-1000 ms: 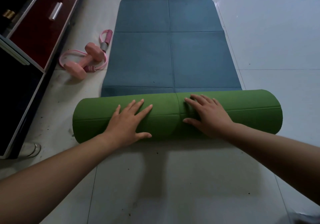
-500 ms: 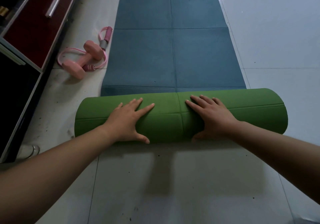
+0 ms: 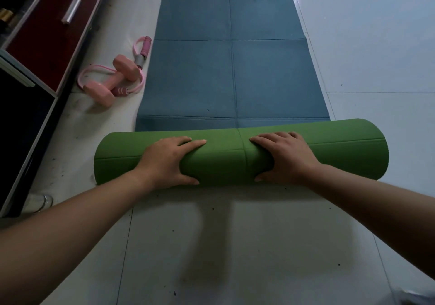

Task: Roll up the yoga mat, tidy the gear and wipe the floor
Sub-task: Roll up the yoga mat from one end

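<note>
The tiled floor (image 3: 364, 45) takes up most of what I can see, pale and flecked with dark specks on the near side. Down the middle lies the yoga mat (image 3: 233, 74), its blue face flat and running away to the far end. The near end is wound into a fat green roll (image 3: 223, 158), whose long axis runs left to right, square across the person. A dark cabinet (image 3: 47, 45) lines the left wall, with a small silvery tube (image 3: 71, 10) on its red shelf. Between cabinet and mat sits a pink dumbbell (image 3: 110, 78), and a pink skipping rope (image 3: 143, 48) is looped about it, just beside the mat's left edge.

Both hands are on the roll, one each side of its middle crease. The left hand (image 3: 164, 161) has fingers laid over the top and thumb hooked round the near side, clasping the padding. The right hand (image 3: 289, 158) holds it the same way, and neither looks nearer than the other.

All the unrolled length lies on the far side of the hands, so I'd judge the next push goes straight away from the person. Most of the mat is still flat. The right end seems to sit slightly farther than the left, though the wide lens may cause that; an even push from both hands should keep the edges from creeping sideways
</note>
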Demonstrator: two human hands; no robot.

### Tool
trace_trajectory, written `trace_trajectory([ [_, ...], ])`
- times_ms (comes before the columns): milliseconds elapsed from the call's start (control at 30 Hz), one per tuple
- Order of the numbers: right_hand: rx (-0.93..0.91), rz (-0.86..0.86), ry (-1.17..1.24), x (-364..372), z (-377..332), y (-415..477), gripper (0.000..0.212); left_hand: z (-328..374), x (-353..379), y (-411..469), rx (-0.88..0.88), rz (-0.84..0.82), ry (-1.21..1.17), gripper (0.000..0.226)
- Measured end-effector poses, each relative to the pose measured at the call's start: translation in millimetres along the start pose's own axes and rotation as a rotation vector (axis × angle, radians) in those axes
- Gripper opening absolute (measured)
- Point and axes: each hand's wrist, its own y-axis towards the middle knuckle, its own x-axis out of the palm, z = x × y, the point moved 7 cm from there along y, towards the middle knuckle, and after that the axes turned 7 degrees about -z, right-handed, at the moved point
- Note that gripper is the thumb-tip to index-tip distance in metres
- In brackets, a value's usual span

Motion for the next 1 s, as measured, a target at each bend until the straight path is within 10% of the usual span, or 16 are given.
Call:
trace_trajectory([
  [400,-0.020,0.056,-0.012,-8.2,-12.1,-26.8,0.079,10.3,-11.9,-24.8,0.032,0.070,-0.042,0.081],
  [800,-0.022,-0.212,0.223,14.5,-19.3,-51.4,0.079,17.3,8.7,-43.9,0.041,-0.308,-0.163,0.090],
  [1000,0.055,-0.212,0.300,14.3,-6.1,-31.0,0.089,15.3,9.4,-47.5,0.071,-0.178,-0.196,0.092],
])
